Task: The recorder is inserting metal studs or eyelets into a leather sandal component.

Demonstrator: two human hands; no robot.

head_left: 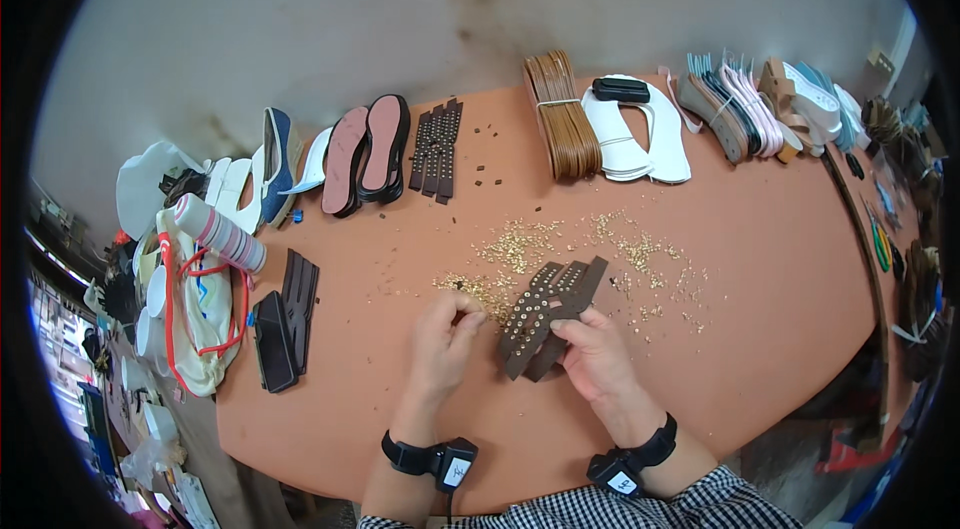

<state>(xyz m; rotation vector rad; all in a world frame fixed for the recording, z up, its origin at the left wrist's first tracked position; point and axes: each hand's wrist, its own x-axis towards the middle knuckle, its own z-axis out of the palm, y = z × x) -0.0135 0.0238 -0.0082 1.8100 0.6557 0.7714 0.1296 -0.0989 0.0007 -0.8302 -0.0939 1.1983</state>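
Note:
My right hand [598, 354] grips a dark brown slotted sandal upper [540, 321], thumb on top, tilted above the table. Rows of gold studs dot its left-hand strips, while the right-hand strip looks plain. To the left, my left hand [445, 337] is closed in a pinch at the edge of the scattered gold studs [515, 247]. What its fingertips hold, if anything, is too small to make out. More loose studs [640, 249] lie beyond and to the right of the upper.
Studded brown uppers [436, 151], pink-topped soles [382, 149], bundled brown strips [563, 119] and white cutouts [665, 134] line the table's far side. At left lie dark uppers [298, 304], a black case [274, 341], a striped cylinder [225, 237] and a red-edged bag [200, 329].

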